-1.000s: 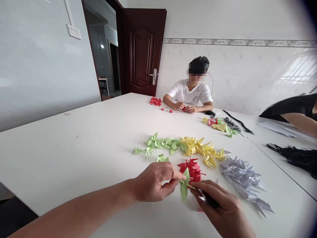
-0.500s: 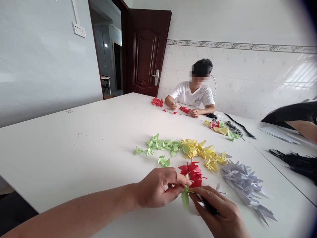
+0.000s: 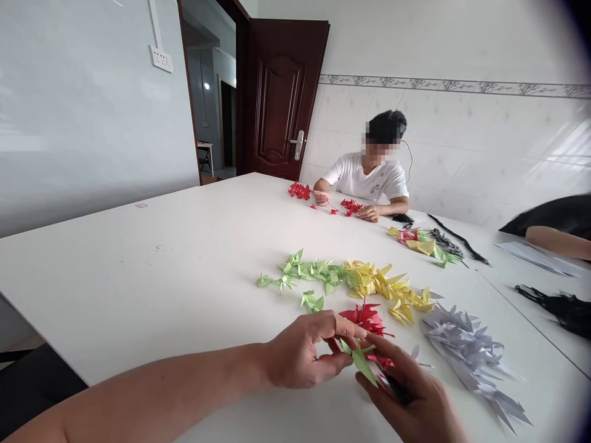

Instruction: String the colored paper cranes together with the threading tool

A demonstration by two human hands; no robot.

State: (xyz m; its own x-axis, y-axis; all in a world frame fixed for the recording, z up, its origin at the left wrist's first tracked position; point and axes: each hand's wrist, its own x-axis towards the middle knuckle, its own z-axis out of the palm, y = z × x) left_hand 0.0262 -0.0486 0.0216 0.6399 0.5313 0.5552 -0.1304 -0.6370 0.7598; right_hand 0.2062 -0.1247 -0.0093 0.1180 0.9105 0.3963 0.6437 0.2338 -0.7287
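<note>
Near the table's front, my left hand (image 3: 309,351) pinches a green paper crane (image 3: 362,363) between thumb and fingers. My right hand (image 3: 410,381) is just to its right, its fingertips by the crane, and a dark, shiny tool (image 3: 396,389) lies in its grip, mostly hidden by the fingers. Red paper cranes (image 3: 367,317) lie right behind both hands. Farther back are green cranes (image 3: 318,271) and yellow cranes (image 3: 378,280). A pile of pale grey-white cranes (image 3: 466,344) spreads to the right of my right hand.
Across the white table (image 3: 194,295) sits a person in a white shirt (image 3: 369,178) with red cranes (image 3: 300,191). Mixed cranes (image 3: 422,247) and black cords (image 3: 459,239) lie at the back right. Another person's arm (image 3: 558,242) rests near papers (image 3: 538,258); black strands (image 3: 556,307) lie closer.
The green crane has turned and now points down to the right. My right hand's fingers have lifted and spread around it. The whole view has shifted slightly left.
</note>
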